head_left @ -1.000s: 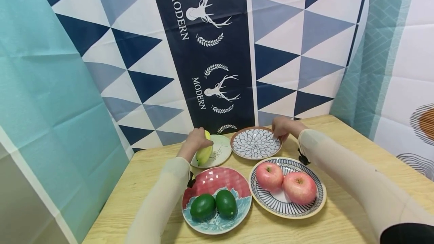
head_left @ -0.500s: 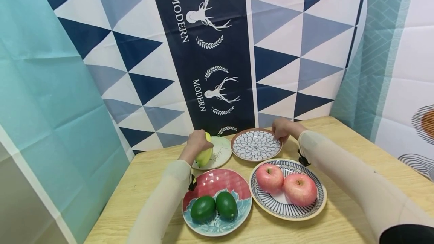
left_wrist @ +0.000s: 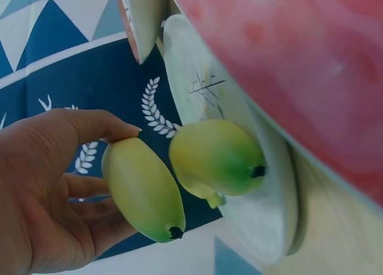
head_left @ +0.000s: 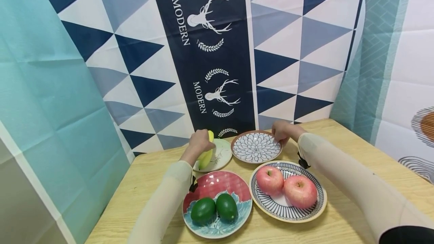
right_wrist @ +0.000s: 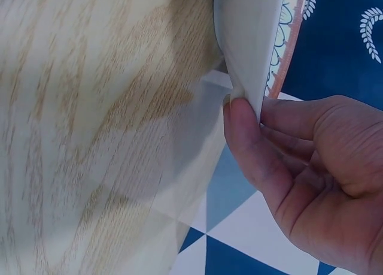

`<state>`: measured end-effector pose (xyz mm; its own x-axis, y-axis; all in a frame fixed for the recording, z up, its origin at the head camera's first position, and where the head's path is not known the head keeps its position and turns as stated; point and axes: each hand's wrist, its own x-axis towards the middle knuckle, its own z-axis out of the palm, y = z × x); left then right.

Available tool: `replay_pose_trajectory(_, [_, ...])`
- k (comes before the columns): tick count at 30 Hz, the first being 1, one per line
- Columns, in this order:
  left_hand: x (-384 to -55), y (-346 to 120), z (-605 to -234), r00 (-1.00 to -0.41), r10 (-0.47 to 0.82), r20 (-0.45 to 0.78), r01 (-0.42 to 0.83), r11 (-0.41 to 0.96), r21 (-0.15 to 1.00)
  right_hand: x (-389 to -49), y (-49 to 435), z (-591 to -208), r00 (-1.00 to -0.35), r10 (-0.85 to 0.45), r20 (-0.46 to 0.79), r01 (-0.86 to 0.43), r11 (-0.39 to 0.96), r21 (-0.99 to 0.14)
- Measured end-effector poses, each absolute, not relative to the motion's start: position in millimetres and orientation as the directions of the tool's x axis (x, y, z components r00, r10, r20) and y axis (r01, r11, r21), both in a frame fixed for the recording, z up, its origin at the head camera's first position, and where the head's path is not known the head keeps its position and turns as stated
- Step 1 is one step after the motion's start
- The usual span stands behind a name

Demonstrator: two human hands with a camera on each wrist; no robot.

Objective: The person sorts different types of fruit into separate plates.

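Observation:
In my left hand (head_left: 200, 142) I grip a yellow-green banana (left_wrist: 143, 191), its dark tip pointing toward the wrist camera. It is over the pale oval plate (head_left: 222, 155) at the back of the table. A second yellow-green banana (left_wrist: 218, 158) shows by that plate in the left wrist view. With thumb and fingers, my right hand (head_left: 283, 131) pinches the right rim of the brown-edged plate with petal drawing (head_left: 256, 147). That plate appears edge-on in the right wrist view. The left hand hides part of the fruit in the head view.
Nearer to me, a red and blue plate (head_left: 220, 180) bears two dark green oval fruits (head_left: 203, 211). To its right, a striped plate (head_left: 288, 214) holds two pink-red apples (head_left: 300, 191). Patterned cloth (head_left: 220, 59) hangs behind the wooden table (head_left: 118, 199).
The scene has slid slightly down in the head view. Both hands keep nearly the same places at the plates, and the banana stays in the left hand.

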<state>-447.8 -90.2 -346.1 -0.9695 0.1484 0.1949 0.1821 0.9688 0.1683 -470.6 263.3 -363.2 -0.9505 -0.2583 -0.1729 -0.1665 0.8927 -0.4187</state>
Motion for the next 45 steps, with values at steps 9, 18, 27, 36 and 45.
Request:
replay_pose_trajectory(9, [-439.2, -66.8, -323.5, -0.936, 0.255, 0.242, 0.288, 0.951, 0.112, -474.4, 263.3, -364.8, -0.950, -0.239, -0.203, -0.130, 0.888, -0.440])
replay_pose_trajectory(18, [-436.5, -30.2, -318.3, -0.910, 0.343, 0.235, 0.362, 0.931, 0.044, -471.9, 262.8, -363.1, -0.950, -0.227, -0.213, -0.109, 0.883, -0.458])
replay_pose_trajectory(27, [-431.6, 10.5, -323.1, -0.874, 0.427, 0.232, 0.440, 0.898, 0.009, -467.6, 263.6, -362.3, -0.953, -0.232, -0.197, -0.125, 0.889, -0.441])
replay_pose_trajectory(36, [-431.1, 39.3, -336.0, -0.838, 0.506, 0.205, 0.507, 0.860, -0.055, -466.4, 261.5, -362.3, -0.948, -0.242, -0.208, -0.128, 0.886, -0.445])
replay_pose_trajectory(45, [-432.4, 53.9, -352.4, -0.796, 0.588, 0.147, 0.584, 0.808, -0.071, -469.2, 260.2, -363.3, -0.946, -0.227, -0.233, -0.099, 0.884, -0.457])
